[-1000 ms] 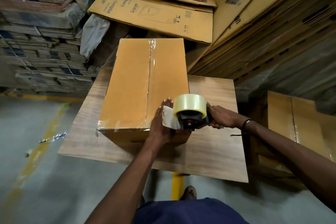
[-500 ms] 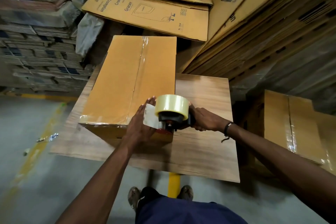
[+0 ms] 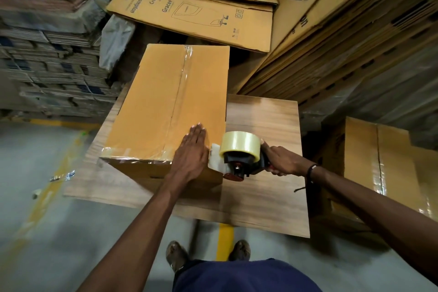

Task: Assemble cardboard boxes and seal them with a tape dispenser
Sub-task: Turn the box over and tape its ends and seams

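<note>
A closed brown cardboard box (image 3: 170, 106) is lying on the wooden table (image 3: 263, 140), its top seam covered by clear tape. Since half a second ago, the left hand (image 3: 192, 149) has been laid flatter on the box top, fingers straight and pressing down near the near edge. The tape dispenser (image 3: 239, 154) is being gripped at the box's near right corner by the right hand (image 3: 279, 161), fingers curled round its handle.
</note>
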{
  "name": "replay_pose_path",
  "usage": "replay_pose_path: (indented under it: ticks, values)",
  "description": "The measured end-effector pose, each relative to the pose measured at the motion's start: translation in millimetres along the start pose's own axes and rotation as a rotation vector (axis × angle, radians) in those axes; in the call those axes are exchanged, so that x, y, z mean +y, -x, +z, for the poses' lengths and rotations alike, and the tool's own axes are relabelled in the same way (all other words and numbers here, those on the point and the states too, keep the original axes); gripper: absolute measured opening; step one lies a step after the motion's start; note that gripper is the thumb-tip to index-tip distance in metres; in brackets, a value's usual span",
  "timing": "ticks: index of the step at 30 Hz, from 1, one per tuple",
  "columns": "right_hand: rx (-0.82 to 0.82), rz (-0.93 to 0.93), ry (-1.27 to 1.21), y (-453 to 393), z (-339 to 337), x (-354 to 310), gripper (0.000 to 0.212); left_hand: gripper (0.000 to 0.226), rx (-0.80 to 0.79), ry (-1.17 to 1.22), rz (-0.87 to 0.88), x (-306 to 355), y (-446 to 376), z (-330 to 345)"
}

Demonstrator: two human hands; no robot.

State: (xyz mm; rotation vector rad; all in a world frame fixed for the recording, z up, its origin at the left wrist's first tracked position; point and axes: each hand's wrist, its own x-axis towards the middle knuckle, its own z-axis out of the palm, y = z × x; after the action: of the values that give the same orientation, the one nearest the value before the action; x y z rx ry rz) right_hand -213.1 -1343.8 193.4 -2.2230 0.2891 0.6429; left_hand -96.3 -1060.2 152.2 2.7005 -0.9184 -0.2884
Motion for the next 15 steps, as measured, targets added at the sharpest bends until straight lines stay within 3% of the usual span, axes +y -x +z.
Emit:
replay_pose_path:
  ticks: [3,9,15]
  values:
    - [-0.013,0.028,0.02,-0.9,-7.0,0.1,0.094,0.079,-0.018,0.059,0.086,9.1,-5.4,10.8]
    - [0.027,0.076,0.176,-9.1,-21.5,-10.9,0.092,0.095,0.018,0.012,0.066,18.0,-2.8,23.4]
    - [0.098,0.06,0.163,-16.1,-9.5,0.5,0.096,0.112,0.054,0.001,0.061,21.3,0.4,24.2]
